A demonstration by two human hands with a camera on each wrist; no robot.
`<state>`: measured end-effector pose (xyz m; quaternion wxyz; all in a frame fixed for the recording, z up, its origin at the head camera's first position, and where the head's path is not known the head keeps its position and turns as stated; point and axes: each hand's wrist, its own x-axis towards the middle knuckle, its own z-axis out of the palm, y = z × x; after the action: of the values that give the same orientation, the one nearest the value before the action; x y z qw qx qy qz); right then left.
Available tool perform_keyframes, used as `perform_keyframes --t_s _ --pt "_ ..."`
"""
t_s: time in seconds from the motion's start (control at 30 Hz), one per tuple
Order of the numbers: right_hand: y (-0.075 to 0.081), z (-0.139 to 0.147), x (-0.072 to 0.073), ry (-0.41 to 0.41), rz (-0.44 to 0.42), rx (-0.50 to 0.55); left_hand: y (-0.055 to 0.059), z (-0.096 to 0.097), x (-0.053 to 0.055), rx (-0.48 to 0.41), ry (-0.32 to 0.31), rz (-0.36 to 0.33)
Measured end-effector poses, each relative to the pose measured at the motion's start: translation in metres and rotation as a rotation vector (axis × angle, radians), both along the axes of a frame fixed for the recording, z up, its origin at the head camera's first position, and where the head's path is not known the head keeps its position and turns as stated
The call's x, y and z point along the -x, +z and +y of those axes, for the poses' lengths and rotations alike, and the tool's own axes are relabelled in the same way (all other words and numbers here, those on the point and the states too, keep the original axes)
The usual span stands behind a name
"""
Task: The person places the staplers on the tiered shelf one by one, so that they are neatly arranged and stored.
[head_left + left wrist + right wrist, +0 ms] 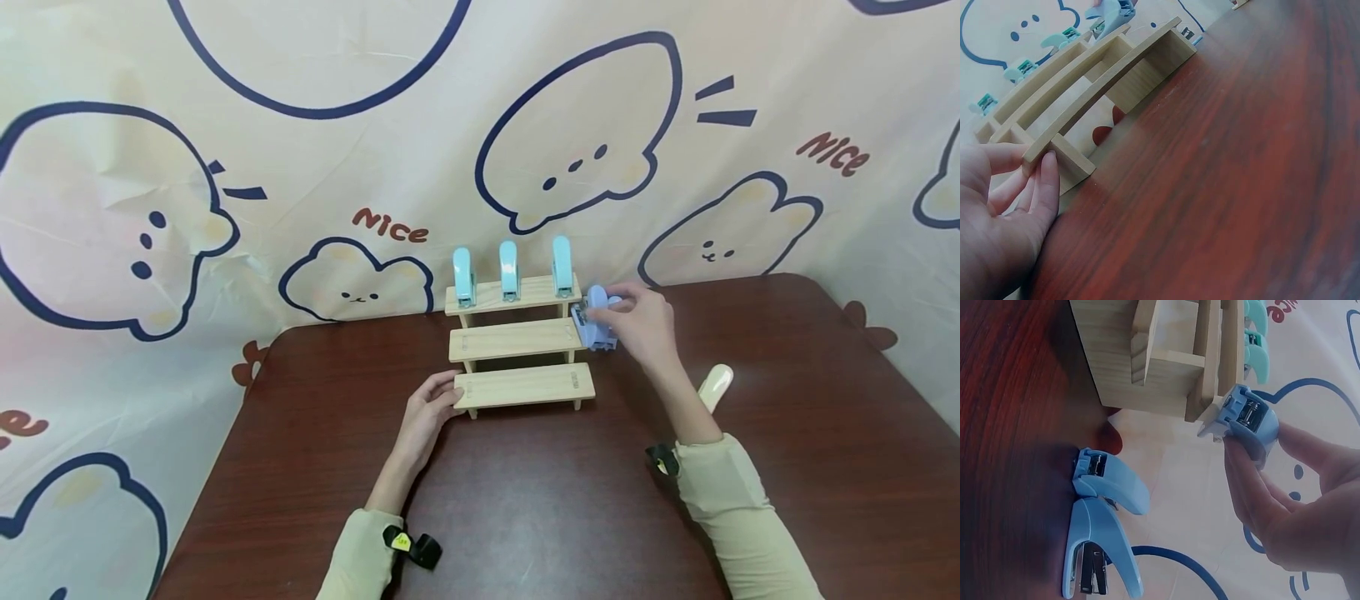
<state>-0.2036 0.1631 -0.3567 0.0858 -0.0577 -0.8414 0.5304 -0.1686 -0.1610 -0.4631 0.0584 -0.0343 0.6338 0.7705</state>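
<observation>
A three-step wooden shelf stands on the table, with three turquoise staplers upright in a row on its top step. My left hand pinches the left end of the lowest step between thumb and fingers, as the left wrist view also shows. At the shelf's right side, my right hand grips a blue stapler close to the end of the middle step. Two more blue staplers rest on the table below that hand, partly hidden in the head view.
A cream rounded object lies partly behind my right forearm; its kind is unclear. The dark wooden table extends in front of the shelf. A cartoon-printed cloth hangs right behind the table's back edge.
</observation>
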Motion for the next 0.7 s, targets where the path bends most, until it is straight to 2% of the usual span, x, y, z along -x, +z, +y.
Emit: perform_keyframes --t_s 0.7 --pt "0.003 -0.012 -0.004 -0.055 -0.012 -0.117 -0.001 0.0 0.001 -0.004 0.0 0.001"
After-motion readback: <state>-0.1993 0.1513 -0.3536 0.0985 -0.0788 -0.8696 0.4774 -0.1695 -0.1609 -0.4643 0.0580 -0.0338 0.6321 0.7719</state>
